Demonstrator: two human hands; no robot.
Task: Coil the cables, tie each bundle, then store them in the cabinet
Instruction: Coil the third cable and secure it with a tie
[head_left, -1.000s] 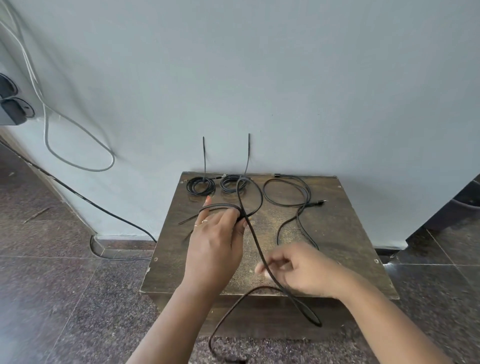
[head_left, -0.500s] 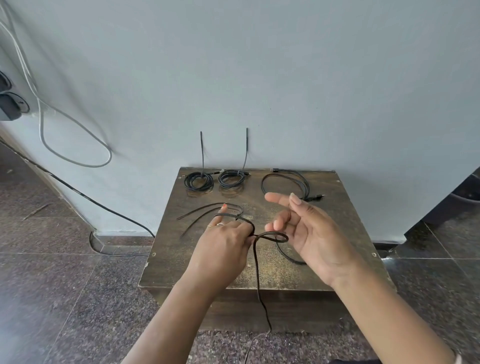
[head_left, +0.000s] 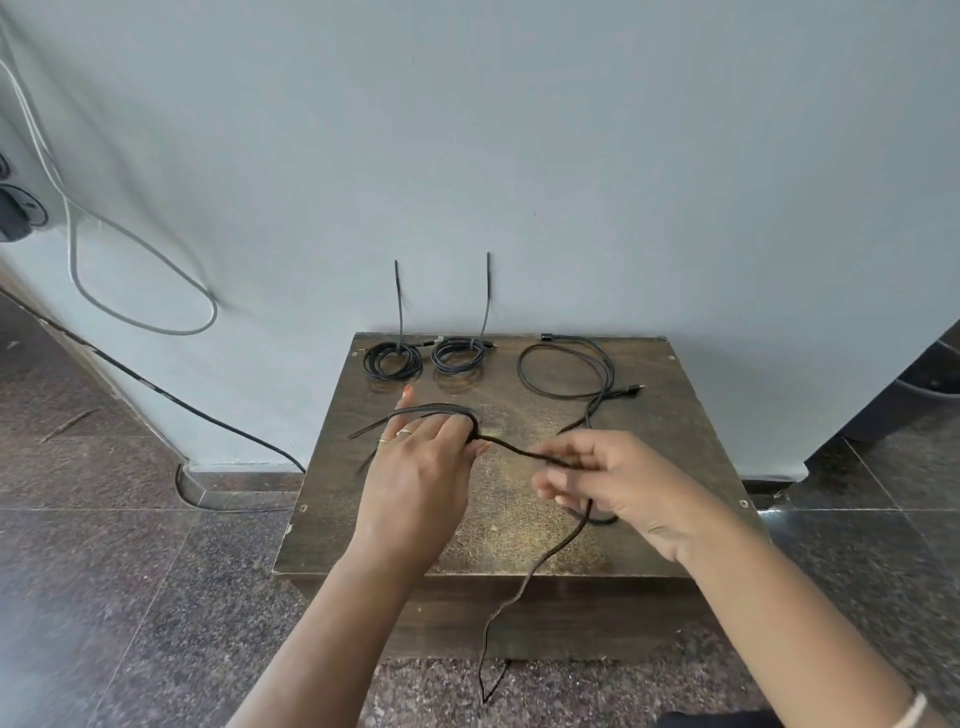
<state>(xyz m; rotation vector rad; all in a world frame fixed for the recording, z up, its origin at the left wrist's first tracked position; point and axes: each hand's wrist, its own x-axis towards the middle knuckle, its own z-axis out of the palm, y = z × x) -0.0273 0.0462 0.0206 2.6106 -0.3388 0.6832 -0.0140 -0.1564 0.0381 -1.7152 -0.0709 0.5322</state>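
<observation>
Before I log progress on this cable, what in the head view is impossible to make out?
- Loops in the left hand: its own fingers hide the count.
- Right hand fingertips: motion-blurred, so the grip on the black cable is unclear.
- Cable's free end: hangs below the table front, too thin to identify.
- Wall socket: cut by the left edge.

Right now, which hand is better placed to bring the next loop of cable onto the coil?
The right hand. It pinches the free run of the cable, whose tail hangs off the table. The left hand is occupied holding the coil.
</observation>
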